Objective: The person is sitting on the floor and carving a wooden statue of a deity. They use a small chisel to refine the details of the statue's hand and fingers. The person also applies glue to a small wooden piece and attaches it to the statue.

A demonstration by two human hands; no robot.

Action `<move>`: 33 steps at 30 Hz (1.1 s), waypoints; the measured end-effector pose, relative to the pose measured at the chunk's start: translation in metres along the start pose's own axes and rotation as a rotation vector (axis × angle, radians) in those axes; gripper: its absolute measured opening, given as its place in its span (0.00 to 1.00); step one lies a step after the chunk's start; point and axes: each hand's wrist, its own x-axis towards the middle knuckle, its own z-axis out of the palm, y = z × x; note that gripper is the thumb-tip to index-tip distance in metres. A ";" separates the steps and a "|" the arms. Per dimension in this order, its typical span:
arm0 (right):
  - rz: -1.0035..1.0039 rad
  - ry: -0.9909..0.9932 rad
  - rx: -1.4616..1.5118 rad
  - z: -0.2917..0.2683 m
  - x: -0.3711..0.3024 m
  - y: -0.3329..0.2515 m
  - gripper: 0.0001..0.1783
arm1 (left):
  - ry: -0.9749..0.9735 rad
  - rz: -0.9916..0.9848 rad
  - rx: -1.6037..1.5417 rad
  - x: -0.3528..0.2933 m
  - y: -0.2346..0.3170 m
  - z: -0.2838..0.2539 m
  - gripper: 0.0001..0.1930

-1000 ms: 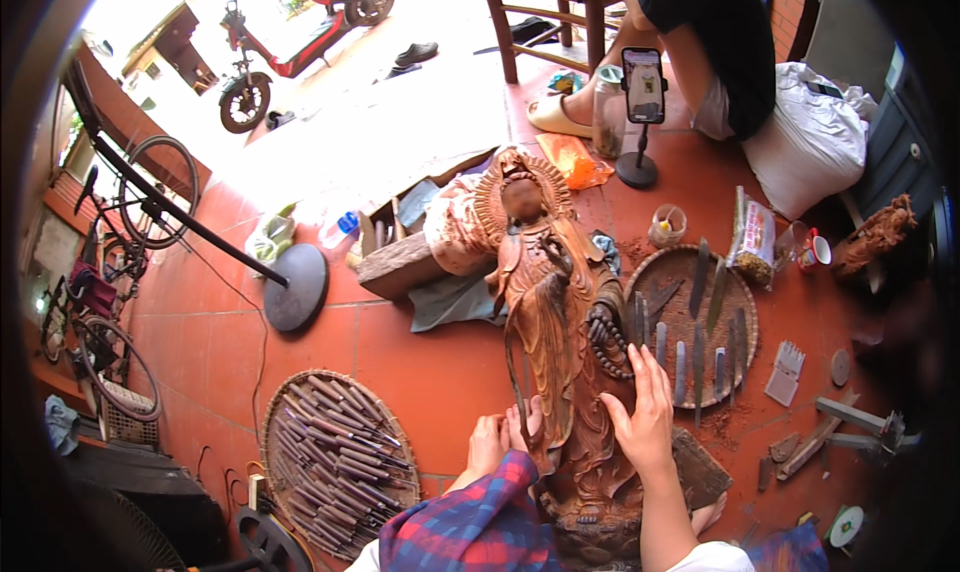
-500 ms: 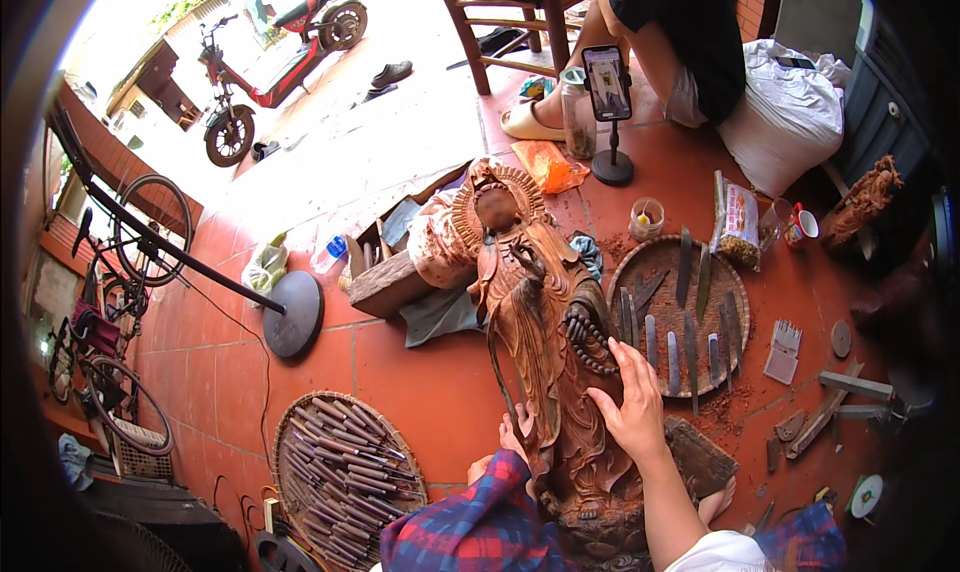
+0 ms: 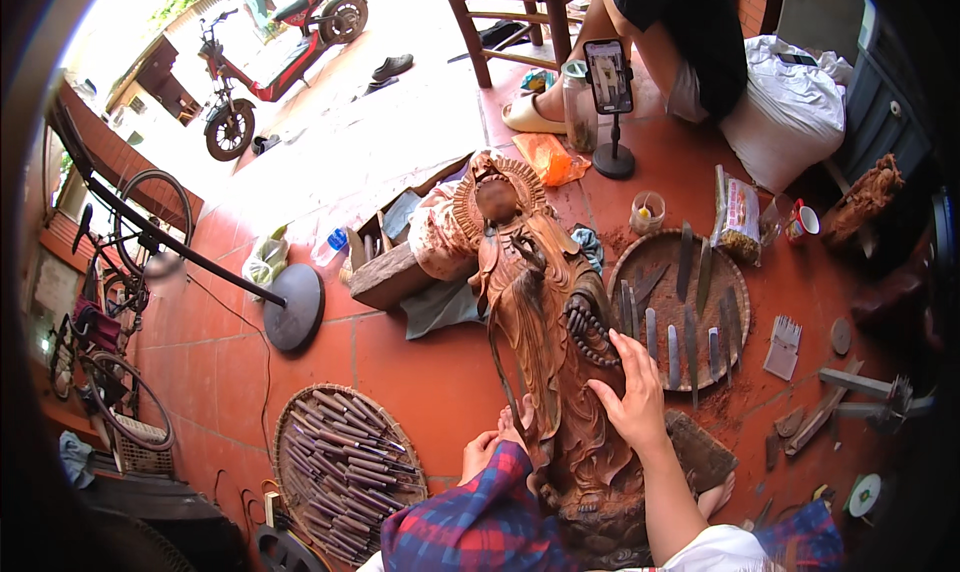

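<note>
A carved wooden statue point(image 3: 545, 317) of a robed figure lies in front of me, its haloed head leaning on a cloth-wrapped support point(image 3: 435, 237). Dark carved beads point(image 3: 592, 344) hang at its side. Open and spread, my right hand point(image 3: 635, 397) is over the statue's lower robe, fingertips close to the beads; I cannot tell whether it touches the wood. My left hand point(image 3: 479, 457) is beside my bare foot point(image 3: 514, 427), left of the statue, partly hidden behind my plaid-clad leg point(image 3: 470, 522). Its fingers are too covered to read.
At left, a round woven tray point(image 3: 345, 462) holds several handled carving tools. Another woven tray point(image 3: 735, 282) at right carries loose blades. Beyond stand a phone on a stand point(image 3: 610, 82), a seated person point(image 3: 685, 52) and a white sack point(image 3: 790, 112). A lamp base point(image 3: 295, 312) stands left.
My left hand has come further into view, moving up beside the foot. My right hand has shifted slightly down, still spread over the statue.
</note>
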 end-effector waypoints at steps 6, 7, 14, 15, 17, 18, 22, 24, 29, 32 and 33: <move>-0.008 0.003 0.014 0.002 0.001 -0.002 0.40 | -0.205 0.007 -0.145 0.023 -0.042 -0.016 0.13; -0.008 0.001 0.020 0.002 0.001 -0.001 0.40 | -0.229 -0.010 -0.175 0.023 -0.048 -0.020 0.13; -0.005 0.000 0.022 -0.002 0.002 0.001 0.40 | -0.253 -0.059 -0.174 0.032 -0.060 -0.009 0.13; -0.005 -0.001 0.024 -0.001 0.002 0.000 0.40 | -0.221 -0.030 -0.137 0.032 -0.060 -0.009 0.12; -0.006 -0.006 0.023 -0.001 0.002 -0.001 0.40 | -0.159 0.028 -0.069 0.030 -0.058 -0.006 0.11; -0.004 -0.005 0.016 -0.001 0.001 0.000 0.40 | -0.142 -0.015 -0.052 0.028 -0.051 -0.001 0.11; -0.022 -0.009 0.002 0.002 0.000 -0.002 0.40 | -0.043 -0.139 0.051 0.014 -0.024 0.007 0.12; -0.032 0.023 -0.003 0.000 0.001 0.002 0.41 | -0.011 -0.128 0.131 0.011 -0.008 0.006 0.12; -0.005 0.008 0.011 0.001 0.001 -0.002 0.40 | -0.036 -0.105 0.264 0.009 -0.002 0.010 0.12; 0.001 0.003 -0.001 -0.001 0.001 -0.001 0.40 | -0.131 -0.117 0.183 0.020 -0.008 0.009 0.13; 0.000 -0.001 0.011 0.000 0.001 -0.003 0.40 | -0.177 -0.141 -0.031 0.023 -0.022 0.002 0.13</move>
